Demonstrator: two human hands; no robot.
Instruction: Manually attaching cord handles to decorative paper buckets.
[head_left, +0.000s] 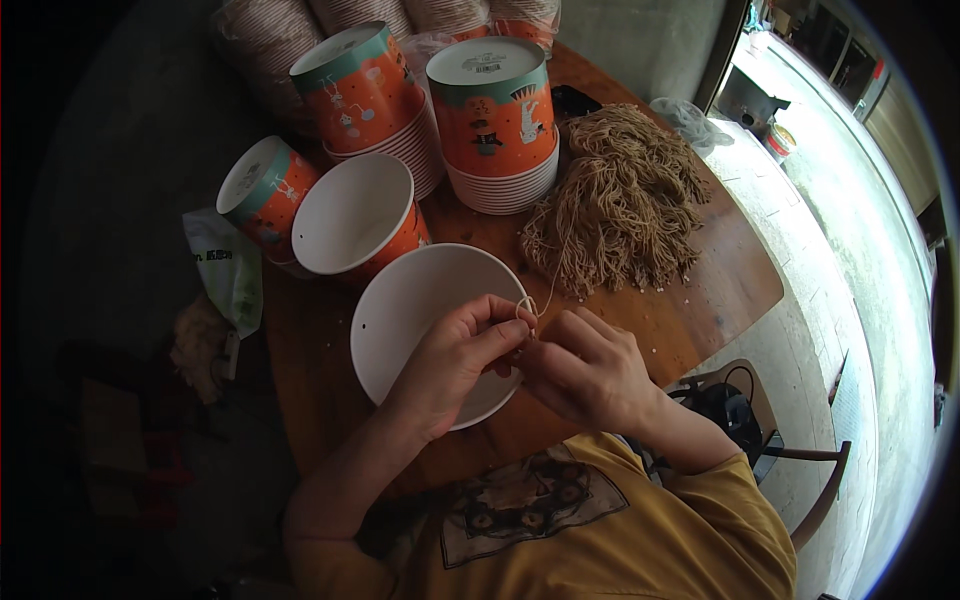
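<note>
A large white paper bucket (395, 315) stands open toward me at the table's near side, a small dark hole in its left wall. Over its right rim my left hand (450, 355) pinches a thin beige cord (529, 301), which makes a small loop above the fingertips. Close against it, my right hand (595, 365) is closed, its fingers bent at the same cord by the rim. The fingertips partly hide each other, the cord's end and the rim. Just beyond my right hand lies a heap of tan cords (620, 200).
Behind sits another open bucket (350, 215), tilted. Upside-down orange and green bucket stacks (495, 120) stand farther back, with plastic-wrapped stacks (265, 50) behind. The wooden table (735, 270) has a rounded right edge. A chair (820, 490) stands at the lower right.
</note>
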